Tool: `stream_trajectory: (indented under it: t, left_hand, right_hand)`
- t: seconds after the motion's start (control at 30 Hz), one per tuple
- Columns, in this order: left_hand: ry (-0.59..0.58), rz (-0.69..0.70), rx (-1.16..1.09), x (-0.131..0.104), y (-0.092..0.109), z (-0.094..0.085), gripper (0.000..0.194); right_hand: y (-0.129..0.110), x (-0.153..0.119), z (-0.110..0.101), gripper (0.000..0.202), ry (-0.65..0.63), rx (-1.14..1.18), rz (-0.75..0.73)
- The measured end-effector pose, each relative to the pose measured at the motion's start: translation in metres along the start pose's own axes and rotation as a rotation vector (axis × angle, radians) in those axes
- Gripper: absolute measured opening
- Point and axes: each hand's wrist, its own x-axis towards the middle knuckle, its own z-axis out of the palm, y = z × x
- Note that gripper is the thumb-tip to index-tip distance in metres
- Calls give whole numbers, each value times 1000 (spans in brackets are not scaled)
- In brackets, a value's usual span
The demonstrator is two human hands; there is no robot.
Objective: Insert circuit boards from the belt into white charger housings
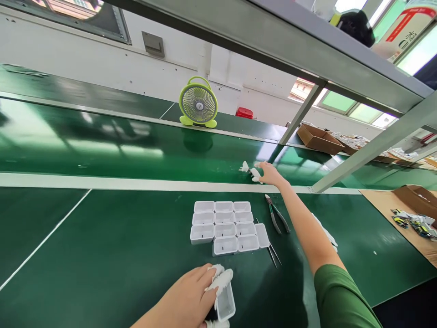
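Hands at work over a green desk (102, 255): the left hand (191, 296) grips a small white plastic tray (226, 304) at the near edge, while the right hand (269, 174) reaches out, fingers closing on white plastic pieces (251, 171) beyond stacked trays (225, 227) and pliers (276, 217).

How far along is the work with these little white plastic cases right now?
Looks done: a block of white cases sits grouped on the green table. In hand: the left hand grips one more white case, while the right hand touches white pieces on the conveyor belt. Pliers lie unused. What remains can't be told.
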Motion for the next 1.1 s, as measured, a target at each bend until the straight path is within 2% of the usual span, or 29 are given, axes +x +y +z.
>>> stream_trajectory:
  t: [0.17, 0.27, 0.4, 0.5, 0.57, 0.67, 0.73, 0.8, 0.87, 0.97, 1.03, 1.1]
  left_hand:
    - [18, 17, -60, 7, -4, -6, 61]
    - [-35, -44, -74, 11, -4, -6, 61]
    - [-180, -197, -148, 17, 0, -9, 43]
    - [-188, -292, -284, 23, 5, -18, 40]
    - [-153, -352, -408, 26, 8, -25, 44]
    - [-103, -421, -598, 28, 9, -35, 52]
    - [-31, -403, -674, 27, 8, -38, 52]
    - [49, -370, -695, 25, 8, -38, 53]
    - [112, -342, -688, 22, 8, -36, 56]
    - [154, -336, -650, 18, 8, -32, 61]
    - [155, -341, -613, 16, 8, -31, 64]
    - [159, -322, -579, 16, 7, -29, 66]
  right_hand:
    - [-37, 8, -7, 45, -118, -78, 42]
    - [-61, 16, -3, 37, -182, -100, 89]
    - [-86, 19, -4, 36, -127, -87, 101]
    - [-93, 6, -20, 37, -20, -34, 57]
    - [-91, -16, -36, 34, 62, 18, 21]
    - [-83, -69, -57, 35, 234, 179, -38]
    - [-83, -113, -62, 42, 544, 754, -138]
    - [-91, -158, -57, 57, 651, 1221, -159]
    - [-107, -195, -41, 70, 532, 1487, -69]
    - [-133, -233, -7, 79, 250, 1655, 30]
    - [-146, -246, 12, 75, 149, 1669, -49]
    - [-155, -254, 24, 83, 149, 1648, -260]
